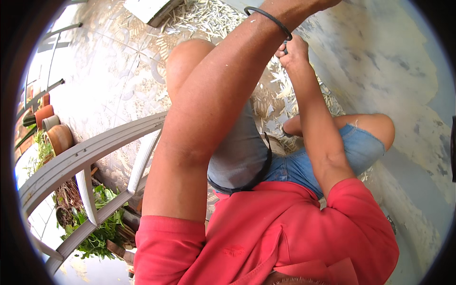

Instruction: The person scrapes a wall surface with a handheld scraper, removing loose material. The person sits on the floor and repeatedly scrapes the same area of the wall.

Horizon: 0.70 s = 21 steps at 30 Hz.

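My left arm reaches across toward the upper right, with a black band around its wrist. Only the base of my left hand (315, 4) shows at the top edge; its fingers are out of view, so any grip is hidden. Below it, my right hand (296, 51) has its fingers curled around a small dark blue-green object (285, 47), which is mostly hidden and too small to name. Pale flakes and thin slivers (201, 17) litter the floor at the top and near my right forearm. Close beside my right arm is a wall (377, 67) with patchy, worn paint.
A grey-white ladder-like frame (91, 151) stands at my left. Beyond it are clay plant pots (58, 139), leafy plants (96, 231) and metal bars (53, 53). A white block or box (149, 10) rests on the patterned tile floor (107, 78). My bent legs are in front.
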Each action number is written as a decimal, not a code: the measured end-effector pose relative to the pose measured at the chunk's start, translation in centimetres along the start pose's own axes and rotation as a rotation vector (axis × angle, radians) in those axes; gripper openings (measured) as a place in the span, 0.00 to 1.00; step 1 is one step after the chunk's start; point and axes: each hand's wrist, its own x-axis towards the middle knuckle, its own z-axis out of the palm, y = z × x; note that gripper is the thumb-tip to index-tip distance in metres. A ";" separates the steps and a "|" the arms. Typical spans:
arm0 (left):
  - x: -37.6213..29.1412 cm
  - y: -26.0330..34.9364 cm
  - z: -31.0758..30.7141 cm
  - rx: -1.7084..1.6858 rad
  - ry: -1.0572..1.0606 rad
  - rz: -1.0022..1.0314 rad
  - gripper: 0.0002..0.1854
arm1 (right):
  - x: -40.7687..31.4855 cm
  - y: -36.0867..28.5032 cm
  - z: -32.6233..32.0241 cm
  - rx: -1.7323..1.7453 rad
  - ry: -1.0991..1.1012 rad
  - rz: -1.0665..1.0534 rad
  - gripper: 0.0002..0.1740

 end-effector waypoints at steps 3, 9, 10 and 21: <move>0.1 -0.6 -0.4 -0.009 0.015 0.010 0.24 | -0.5 0.4 -0.1 0.040 -0.060 0.010 0.10; 0.5 0.8 0.7 -0.110 -0.206 -0.048 0.24 | 6.3 -1.3 -2.3 0.138 0.063 0.129 0.06; 0.4 0.6 -0.6 -0.058 -0.114 -0.045 0.24 | 4.6 0.0 1.0 0.103 0.029 0.085 0.06; 0.2 -0.2 0.6 0.043 -0.012 0.005 0.25 | -0.3 -0.1 -2.1 -0.010 0.002 0.020 0.12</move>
